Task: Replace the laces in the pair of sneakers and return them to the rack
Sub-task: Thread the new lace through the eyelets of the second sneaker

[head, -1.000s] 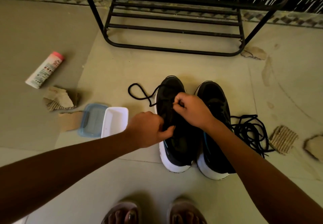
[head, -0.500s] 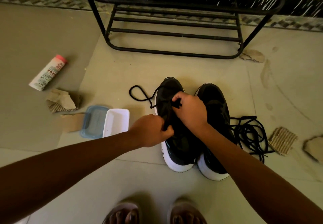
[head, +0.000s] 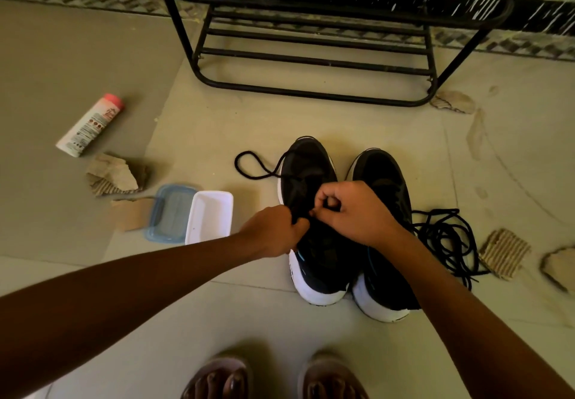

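Observation:
Two black sneakers with white soles stand side by side on the floor, the left sneaker (head: pixel 311 168) and the right sneaker (head: pixel 384 174), toes toward the black metal shoe rack (head: pixel 314 59). A black lace (head: pixel 249 165) threaded in the left sneaker loops out onto the floor at its left. My left hand (head: pixel 275 230) grips the left sneaker's upper at the eyelets. My right hand (head: pixel 354 209) pinches the lace over the same sneaker's tongue. A loose pile of black laces (head: pixel 448 240) lies right of the right sneaker.
A white tub (head: pixel 210 216) and its blue lid (head: pixel 169 212) sit left of the sneakers. A white bottle with a pink cap (head: pixel 90 125) lies further left. Cardboard scraps (head: pixel 112 174) lie on both sides. My sandalled feet (head: pixel 273 377) are at the bottom edge.
My right hand has drawn back from the toe end toward the middle of the left sneaker, pulling the lace. My left hand has closed tighter on the sneaker's upper.

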The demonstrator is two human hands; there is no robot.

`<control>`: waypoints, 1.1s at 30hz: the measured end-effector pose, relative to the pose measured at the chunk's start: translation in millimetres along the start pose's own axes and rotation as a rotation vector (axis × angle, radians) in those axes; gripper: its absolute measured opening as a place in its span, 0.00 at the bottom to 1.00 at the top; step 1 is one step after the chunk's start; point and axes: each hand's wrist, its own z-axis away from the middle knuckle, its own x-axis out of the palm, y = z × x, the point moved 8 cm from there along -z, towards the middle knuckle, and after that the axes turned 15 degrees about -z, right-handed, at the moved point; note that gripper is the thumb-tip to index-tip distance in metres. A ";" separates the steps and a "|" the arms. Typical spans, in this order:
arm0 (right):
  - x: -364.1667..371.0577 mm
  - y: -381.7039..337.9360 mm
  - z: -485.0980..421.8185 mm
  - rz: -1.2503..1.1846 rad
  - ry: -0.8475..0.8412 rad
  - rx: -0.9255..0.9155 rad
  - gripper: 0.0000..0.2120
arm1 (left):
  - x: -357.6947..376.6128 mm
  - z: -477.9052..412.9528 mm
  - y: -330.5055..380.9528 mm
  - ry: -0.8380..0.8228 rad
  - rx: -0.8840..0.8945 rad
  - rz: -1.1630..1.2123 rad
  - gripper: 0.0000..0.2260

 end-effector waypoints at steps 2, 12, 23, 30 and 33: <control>-0.4 -6.2 15.7 -0.074 -0.074 0.004 0.11 | 0.5 -0.5 0.7 -0.010 0.000 0.010 0.20; 31.2 -0.4 96.7 -0.009 -0.837 0.317 0.09 | 2.3 -0.2 -3.1 -0.035 -0.035 0.034 0.18; -31.4 -3.8 19.7 0.052 0.212 0.119 0.09 | 0.0 2.8 -0.4 -0.011 0.009 0.053 0.20; 6.2 12.9 -15.4 0.219 0.197 0.173 0.15 | 1.4 3.0 -0.6 -0.044 0.034 0.077 0.20; 2.6 14.8 -20.9 0.253 0.252 0.196 0.13 | 2.5 1.4 -1.2 -0.042 0.037 0.061 0.20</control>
